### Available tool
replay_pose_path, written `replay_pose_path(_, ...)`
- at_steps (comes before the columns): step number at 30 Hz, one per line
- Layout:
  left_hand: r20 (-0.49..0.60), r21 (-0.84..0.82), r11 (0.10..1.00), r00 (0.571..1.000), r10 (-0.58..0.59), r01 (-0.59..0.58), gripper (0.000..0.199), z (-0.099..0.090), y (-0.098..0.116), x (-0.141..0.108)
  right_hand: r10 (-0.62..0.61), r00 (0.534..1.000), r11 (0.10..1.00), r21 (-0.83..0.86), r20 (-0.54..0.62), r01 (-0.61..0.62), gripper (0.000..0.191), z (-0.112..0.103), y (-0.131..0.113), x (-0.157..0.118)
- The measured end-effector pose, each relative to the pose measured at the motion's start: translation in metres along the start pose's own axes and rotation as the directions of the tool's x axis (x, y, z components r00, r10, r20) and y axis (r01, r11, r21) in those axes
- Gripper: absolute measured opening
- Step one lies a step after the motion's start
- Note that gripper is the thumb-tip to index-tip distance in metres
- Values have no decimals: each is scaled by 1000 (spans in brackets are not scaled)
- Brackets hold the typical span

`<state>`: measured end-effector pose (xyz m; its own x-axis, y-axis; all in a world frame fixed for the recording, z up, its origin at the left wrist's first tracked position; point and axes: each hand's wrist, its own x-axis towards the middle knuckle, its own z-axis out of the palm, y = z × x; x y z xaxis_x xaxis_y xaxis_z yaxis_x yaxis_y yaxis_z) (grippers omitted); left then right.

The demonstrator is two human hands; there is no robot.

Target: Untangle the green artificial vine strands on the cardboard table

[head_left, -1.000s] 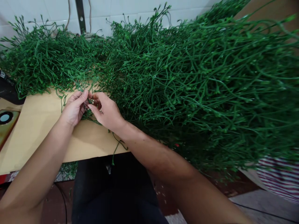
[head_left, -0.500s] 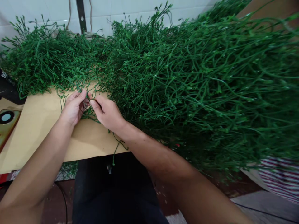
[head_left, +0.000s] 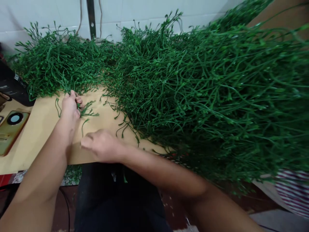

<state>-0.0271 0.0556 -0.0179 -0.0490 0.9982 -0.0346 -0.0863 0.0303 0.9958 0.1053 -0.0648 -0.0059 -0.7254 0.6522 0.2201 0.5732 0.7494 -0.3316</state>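
My left hand (head_left: 71, 103) is closed around some green stems (head_left: 88, 111) near the far part of a tan board (head_left: 48, 129); their tips stick out to its right. Closer to the board's front edge, my right hand (head_left: 101, 145) is blurred, with its fingers curled in; a short green stem (head_left: 83, 126) lies just beyond it. Whether anything is inside the right hand cannot be made out. Behind the left hand rises a tangled heap of green stems (head_left: 55, 64).
A much larger green heap (head_left: 205, 87) fills the right side. At the left are a black bottle (head_left: 14, 83) and a phone (head_left: 13, 129). White tiles (head_left: 140, 13) stand behind. Striped fabric (head_left: 293, 190) shows at lower right.
My hands, close together before, are now apart. The right hand has come down toward the board's front edge; the left has shifted slightly left. The view has shifted a little.
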Motion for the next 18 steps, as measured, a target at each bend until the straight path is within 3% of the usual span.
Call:
replay_pose_path(1, -23, -47, 999, 1000, -3, 2, 33, -3, 3, -1, -30, 1000, 999, 14, 3, 30, 19, 1, -2, -1)
replay_pose_path(3, -32, -87, 996, 999, 8, -11, 29, -5, 7, -6, 79, 990, 994, 79, -121, -70, 18, -3, 4, -1)
replay_pose_path(4, 1, -57, 998, 1000, 22, -22, 28, -3, 9, -9, 178, 960, 978, 142, -218, -149, 20, -6, 10, -1)
replay_pose_path(6, 86, 22, 1000, 996, 11, -13, 30, 1, 11, -14, 363, 853, 919, 296, -375, -261, 22, -13, 27, 0)
replay_pose_path(8, 169, 77, 997, 986, -16, 3, 31, 5, 11, -17, 462, 774, 870, 391, -433, -301, 16, -18, 43, 0)
replay_pose_path(10, 236, 97, 995, 971, -27, 4, 32, 7, 11, -17, 500, 739, 853, 400, -450, -334, 11, -18, 52, 2)
replay_pose_path(13, 289, 92, 996, 957, -23, -4, 36, 8, 10, -16, 539, 727, 839, 352, -425, -415, 27, -13, 52, 7)
replay_pose_path(18, 349, 90, 996, 936, -42, 11, 40, 8, 10, -20, 557, 804, 818, 308, -208, -486, 19, -8, 46, 12)
